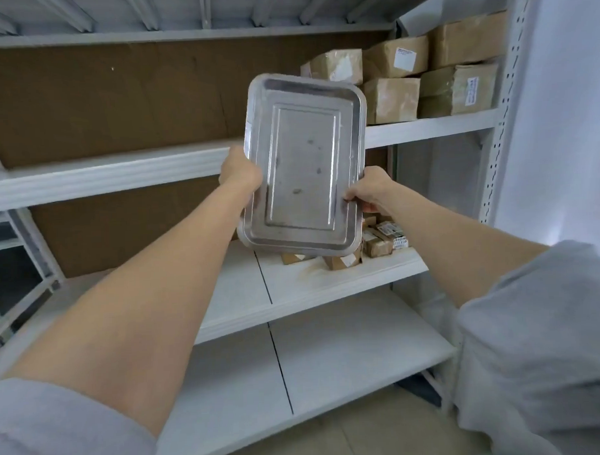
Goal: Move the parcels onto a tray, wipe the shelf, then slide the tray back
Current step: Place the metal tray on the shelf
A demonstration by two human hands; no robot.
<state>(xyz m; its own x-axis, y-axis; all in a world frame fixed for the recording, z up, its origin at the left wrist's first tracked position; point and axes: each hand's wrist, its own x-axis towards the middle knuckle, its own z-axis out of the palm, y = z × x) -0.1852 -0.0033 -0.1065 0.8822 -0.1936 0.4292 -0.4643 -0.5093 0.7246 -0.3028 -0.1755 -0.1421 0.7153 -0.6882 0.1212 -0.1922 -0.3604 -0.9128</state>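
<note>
I hold a rectangular metal tray (303, 166) up in the air in front of the shelving, tilted so its underside faces me. My left hand (240, 171) grips its left rim and my right hand (372, 190) grips its lower right rim. Several small brown parcels (377, 243) lie on the white middle shelf (294, 288), partly hidden behind the tray. Larger brown parcels (392, 100) are stacked on the upper shelf (431, 125) at the right.
The white metal rack has a perforated upright (502, 118) at the right and brown backing board (117, 97) behind. A lower shelf (330, 369) sits beneath. Another rack (14, 257) stands at the left.
</note>
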